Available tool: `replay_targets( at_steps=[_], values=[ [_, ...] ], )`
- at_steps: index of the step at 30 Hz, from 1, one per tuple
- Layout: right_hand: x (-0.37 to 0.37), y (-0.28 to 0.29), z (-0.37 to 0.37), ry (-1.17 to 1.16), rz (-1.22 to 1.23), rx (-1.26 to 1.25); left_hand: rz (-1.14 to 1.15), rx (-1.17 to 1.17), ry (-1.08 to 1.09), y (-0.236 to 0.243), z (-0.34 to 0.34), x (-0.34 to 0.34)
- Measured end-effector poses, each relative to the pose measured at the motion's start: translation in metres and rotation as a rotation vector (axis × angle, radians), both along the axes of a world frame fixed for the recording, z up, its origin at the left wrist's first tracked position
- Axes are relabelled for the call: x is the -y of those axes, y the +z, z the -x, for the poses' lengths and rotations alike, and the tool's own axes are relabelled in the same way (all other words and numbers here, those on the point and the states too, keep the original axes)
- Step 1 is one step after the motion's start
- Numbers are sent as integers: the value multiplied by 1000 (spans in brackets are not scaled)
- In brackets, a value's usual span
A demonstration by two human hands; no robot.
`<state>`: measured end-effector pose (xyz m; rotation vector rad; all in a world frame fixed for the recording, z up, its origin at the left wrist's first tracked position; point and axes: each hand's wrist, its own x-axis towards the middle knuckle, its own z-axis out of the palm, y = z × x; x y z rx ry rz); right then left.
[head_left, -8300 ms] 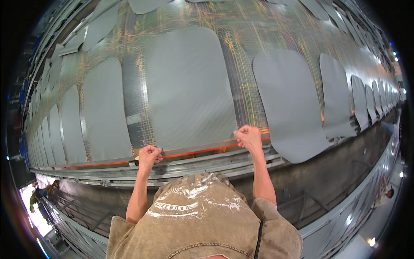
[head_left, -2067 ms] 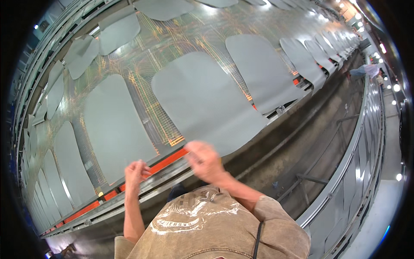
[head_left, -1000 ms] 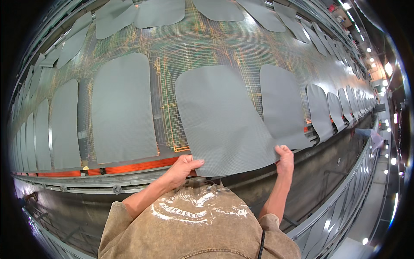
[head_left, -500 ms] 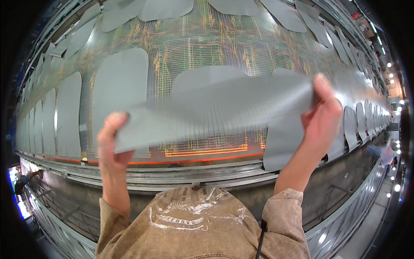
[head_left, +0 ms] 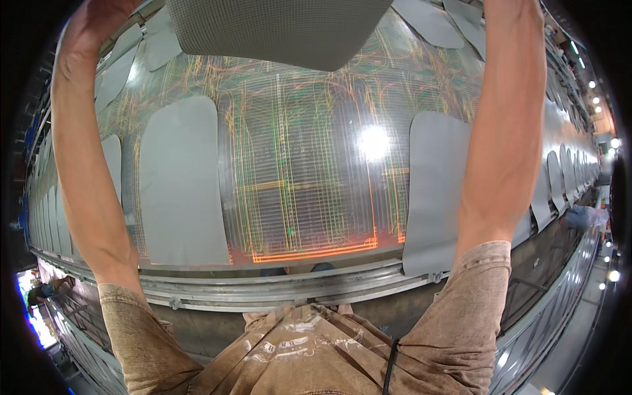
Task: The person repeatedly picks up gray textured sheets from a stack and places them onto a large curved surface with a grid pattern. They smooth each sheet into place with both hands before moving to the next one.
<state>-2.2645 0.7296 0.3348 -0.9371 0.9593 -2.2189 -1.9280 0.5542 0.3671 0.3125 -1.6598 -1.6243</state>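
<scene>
A grey textured sheet (head_left: 280,36) is raised at the top of the picture, partly out of frame. My left hand (head_left: 99,26) is at the top left, cut off by the edge, with its fingers unclear. My right forearm (head_left: 503,145) runs out past the top edge, so that hand is out of view. Below the raised sheet is a bare stretch of the long shiny table (head_left: 316,204), marked with orange and green lines, between a flat grey panel (head_left: 178,178) on the left and another grey panel (head_left: 428,184) on the right.
Rows of more grey panels (head_left: 556,178) line both long sides of the table. A metal rail (head_left: 276,289) runs along the near edge, with a walkway and railings behind me. A person (head_left: 43,293) is at the far left, another (head_left: 582,217) at the far right.
Both arms have risen toward the top of the picture, lifting the grey sheet off the near middle of the table and uncovering the lined surface there.
</scene>
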Motion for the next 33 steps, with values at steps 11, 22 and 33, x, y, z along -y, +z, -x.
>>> replay_targets(
  at_steps=[11,22,33],
  values=[
    [-140,-201,-50,111,-642,183,-620,521,246,-234,-77,-136],
    [-257,-345,-110,0,-1069,332,-821,899,267,-366,-108,-239],
    [-302,-349,-133,-62,-1165,265,-807,852,280,-377,-132,-284]
  ],
)
